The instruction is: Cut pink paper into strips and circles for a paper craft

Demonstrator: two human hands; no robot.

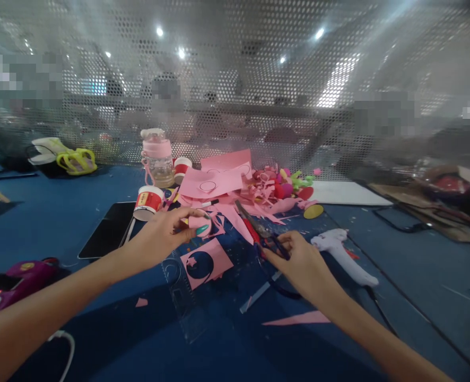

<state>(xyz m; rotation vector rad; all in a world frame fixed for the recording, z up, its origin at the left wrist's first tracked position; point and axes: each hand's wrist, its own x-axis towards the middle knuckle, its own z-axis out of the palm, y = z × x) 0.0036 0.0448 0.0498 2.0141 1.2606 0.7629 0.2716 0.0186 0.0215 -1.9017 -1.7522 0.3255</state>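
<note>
Between the thumb and fingers of my left hand (pixel 171 229) is a small pink paper circle (pixel 200 225). My right hand (pixel 296 260) grips a pair of scissors (pixel 251 222) by the dark handles, blades pointing up and left toward the paper pile. Below my left hand lies a pink paper piece with a round hole (pixel 218 257), beside a clear plastic template (pixel 185 305). Pink sheets with drawn circles (pixel 219 183) and paper scraps (pixel 264 191) are heaped beyond both hands. A marker pen (pixel 210 203) rests among them.
On the left stand a red and white paper cup (pixel 148 201) and a clear bottle with a pink lid (pixel 157 159), near a black tablet (pixel 110 231). A white glue gun (pixel 346 257) with a cord lies at right. Behind rises a perforated metal screen (pixel 267 106).
</note>
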